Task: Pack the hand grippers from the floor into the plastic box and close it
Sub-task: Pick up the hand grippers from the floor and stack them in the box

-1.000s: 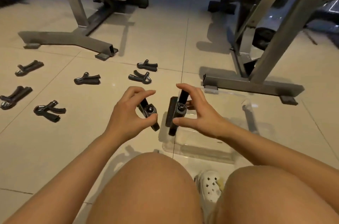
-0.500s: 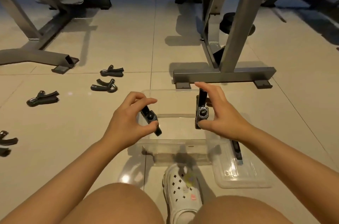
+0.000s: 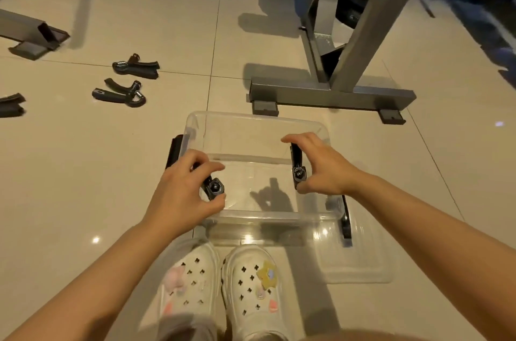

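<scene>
Clear rectangular plastic box point(image 3: 257, 128) open on tile floor, just ahead of white clogs point(image 3: 223, 290); interior looks bare. Left hand point(image 3: 184, 190) pinching one black metal hand gripper point(image 3: 213, 188) over near-left corner; right hand point(image 3: 321, 170) curled round a second black gripper point(image 3: 298, 170) at right wall. Vs 1 s ago: both carried from beside box to above/inside it, so first two approx ready to drop. Clear lid point(image 3: 360, 265) flat on floor at right. Loose grippers point(image 3: 120, 93) still at far left, to collect.

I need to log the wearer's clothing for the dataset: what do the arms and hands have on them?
Nothing. Both forearms are bare with no sleeves in view, and the left hand and right hand wear no gloves. No rings, watch or bracelets show on the fingers or wrists.
</scene>
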{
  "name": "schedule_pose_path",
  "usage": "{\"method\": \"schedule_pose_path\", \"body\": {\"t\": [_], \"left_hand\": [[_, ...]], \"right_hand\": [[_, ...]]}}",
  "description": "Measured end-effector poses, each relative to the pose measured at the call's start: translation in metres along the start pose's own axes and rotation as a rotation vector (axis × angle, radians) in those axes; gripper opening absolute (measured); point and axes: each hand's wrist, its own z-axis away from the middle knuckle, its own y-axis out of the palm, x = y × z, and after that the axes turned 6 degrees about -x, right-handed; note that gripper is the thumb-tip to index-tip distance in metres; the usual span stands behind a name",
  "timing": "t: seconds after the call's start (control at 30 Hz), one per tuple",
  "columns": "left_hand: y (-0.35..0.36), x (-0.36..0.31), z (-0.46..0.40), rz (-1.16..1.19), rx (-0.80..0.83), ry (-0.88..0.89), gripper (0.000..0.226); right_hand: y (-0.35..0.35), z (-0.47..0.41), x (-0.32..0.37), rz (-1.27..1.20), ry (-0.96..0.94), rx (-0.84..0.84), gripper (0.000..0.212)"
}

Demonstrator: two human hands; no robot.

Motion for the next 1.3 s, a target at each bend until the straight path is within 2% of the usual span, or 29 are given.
{"method": "schedule_pose_path", "body": {"t": [0.07, 0.37, 0.5, 0.6, 0.73, 0.87, 1.03, 1.13, 1.2, 1.3], "left_hand": [[0.015, 0.006, -0.001, -0.048, -0.016, 0.041, 0.046], [0.051, 0.022, 0.003, -0.056, -0.053, -0.067, 0.045], [0.051, 0.022, 0.003, -0.088, -0.017, -0.085, 0.047], [0.05, 0.021, 0.004, -0.113, -0.011, -0.103, 0.047], [0.047, 0.019, 0.003, -0.137, 0.037, -0.133, 0.048], [0.047, 0.017, 0.001, -0.127, 0.052, -0.138, 0.049], [0.047, 0.018, 0.002, -0.122, 0.046, -0.144, 0.047], [0.048, 0.017, 0.007, -0.118, 0.046, -0.143, 0.046], [0.048, 0.016, 0.008, -0.108, 0.047, -0.144, 0.045], [0.048, 0.017, 0.007, -0.1, 0.052, -0.145, 0.045]], "right_hand": [[0.012, -0.016, -0.01, 0.101, -0.031, 0.001, 0.096], [0.059, -0.05, -0.05, 0.528, -0.342, 0.117, 0.085], [0.07, -0.058, -0.048, 0.877, -0.56, 0.347, 0.08], [0.086, -0.055, -0.051, 0.915, -0.632, 0.471, 0.076], [0.091, -0.05, -0.06, 0.851, -0.521, 0.521, 0.08], [0.094, -0.057, -0.058, 0.632, -0.252, 0.477, 0.065], [0.117, -0.083, -0.045, 0.503, 0.009, 0.46, 0.059], [0.131, -0.086, -0.051, 0.483, 0.131, 0.527, 0.071], [0.134, -0.083, -0.058, 0.494, 0.14, 0.556, 0.085], [0.136, -0.08, -0.062, 0.511, 0.1, 0.539, 0.089]]}}
